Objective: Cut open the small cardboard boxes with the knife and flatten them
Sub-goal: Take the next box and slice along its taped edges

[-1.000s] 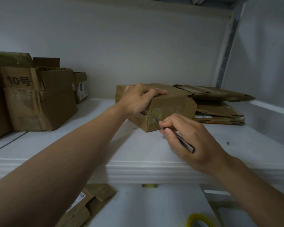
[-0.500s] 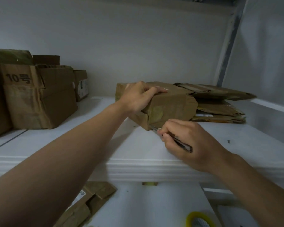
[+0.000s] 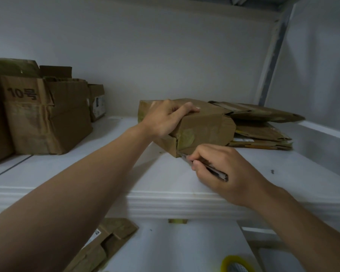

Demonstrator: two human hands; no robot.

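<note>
Box [image 3: 204,130] under left grip [image 3: 165,120], beside knife [image 3: 216,172]

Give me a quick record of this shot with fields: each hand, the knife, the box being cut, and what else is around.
left hand: grips the top of the small box, steadying it on the shelf
right hand: holds the knife
knife tip: at the box's lower near corner
small box: taped, not yet flattened
flattened boxes: stacked to its right
larger box: left, marked 10
tape roll: yellow, below the shelf
</note>
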